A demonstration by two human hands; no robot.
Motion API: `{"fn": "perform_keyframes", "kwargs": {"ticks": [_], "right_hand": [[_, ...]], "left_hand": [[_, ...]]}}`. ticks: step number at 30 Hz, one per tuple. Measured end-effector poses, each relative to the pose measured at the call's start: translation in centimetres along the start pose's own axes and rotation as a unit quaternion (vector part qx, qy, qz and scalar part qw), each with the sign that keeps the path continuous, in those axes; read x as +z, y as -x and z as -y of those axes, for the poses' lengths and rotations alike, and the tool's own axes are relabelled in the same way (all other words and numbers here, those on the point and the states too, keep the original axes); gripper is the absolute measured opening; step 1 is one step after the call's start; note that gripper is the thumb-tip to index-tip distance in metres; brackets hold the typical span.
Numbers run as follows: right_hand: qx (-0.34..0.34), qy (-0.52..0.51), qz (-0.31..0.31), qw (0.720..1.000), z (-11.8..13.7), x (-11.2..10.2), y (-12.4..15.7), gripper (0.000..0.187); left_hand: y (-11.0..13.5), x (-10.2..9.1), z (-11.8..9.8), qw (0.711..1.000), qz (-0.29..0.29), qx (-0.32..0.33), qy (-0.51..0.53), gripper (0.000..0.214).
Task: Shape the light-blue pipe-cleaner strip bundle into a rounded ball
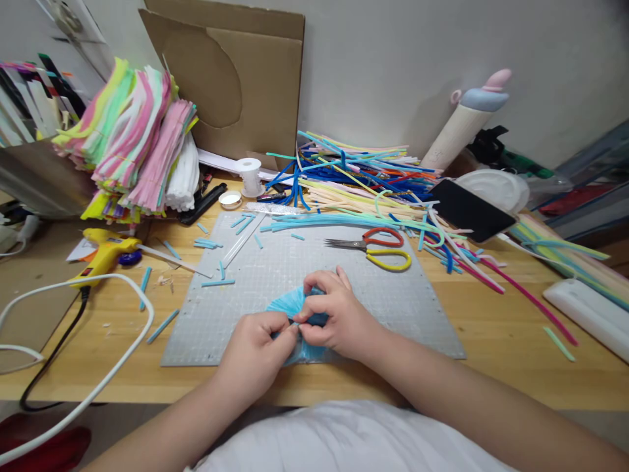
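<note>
Low in the middle of the head view, my left hand (258, 344) and my right hand (339, 311) meet fingertip to fingertip. The left thumb and forefinger pinch a tiny dark bit whose kind is too small to tell. My right hand's fingers curl closed at the same spot, with a dark blue piece (319, 319) showing beneath them. Under both hands lies a light-blue, round, ribbed thing (285, 303), mostly covered by them. It rests on a grey cutting mat (211, 328). Scissors (366, 244) with one red and one yellow handle lie open beyond the right hand.
Short blue pipe cleaner pieces (217, 283) are scattered at the left. A yellow glue gun (101, 255) with its cable lies farther left. Behind are piled pipe cleaners (344, 177), a thread spool (249, 177), cardboard (265, 72) and a phone (472, 210).
</note>
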State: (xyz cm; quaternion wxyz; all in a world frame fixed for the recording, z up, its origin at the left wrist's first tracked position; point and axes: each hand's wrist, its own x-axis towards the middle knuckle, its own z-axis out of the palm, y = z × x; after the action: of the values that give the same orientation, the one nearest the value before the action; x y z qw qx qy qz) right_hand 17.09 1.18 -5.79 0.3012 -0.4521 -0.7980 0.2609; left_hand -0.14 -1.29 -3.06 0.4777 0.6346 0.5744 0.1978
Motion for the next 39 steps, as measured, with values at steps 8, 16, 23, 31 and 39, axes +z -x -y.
{"fn": "perform_keyframes", "kwargs": {"ticks": [8,16,23,31,39], "right_hand": [[-0.061,-0.066,0.005,0.996,-0.8,0.2,-0.2,0.011],[-0.062,-0.077,0.014,0.995,-0.7,0.2,-0.3,0.007],[-0.046,-0.015,-0.001,0.999,-0.3,0.8,0.1,0.011],[-0.05,-0.002,-0.005,0.999,-0.3,1.0,0.1,0.013],[-0.052,-0.022,0.006,0.998,-0.6,0.9,0.0,0.011]], "left_hand": [[0.5,-0.1,0.3,0.998,-0.024,0.053,-0.03,0.035],[0.2,-0.8,0.3,0.962,0.079,0.03,0.26,0.032],[-0.1,-2.8,-1.4,0.958,0.133,-0.067,0.246,0.034],[0.1,-6.8,-3.5,0.969,0.21,-0.021,-0.132,0.039],[0.4,-1.7,-3.7,0.939,0.021,0.124,-0.321,0.015]]}}
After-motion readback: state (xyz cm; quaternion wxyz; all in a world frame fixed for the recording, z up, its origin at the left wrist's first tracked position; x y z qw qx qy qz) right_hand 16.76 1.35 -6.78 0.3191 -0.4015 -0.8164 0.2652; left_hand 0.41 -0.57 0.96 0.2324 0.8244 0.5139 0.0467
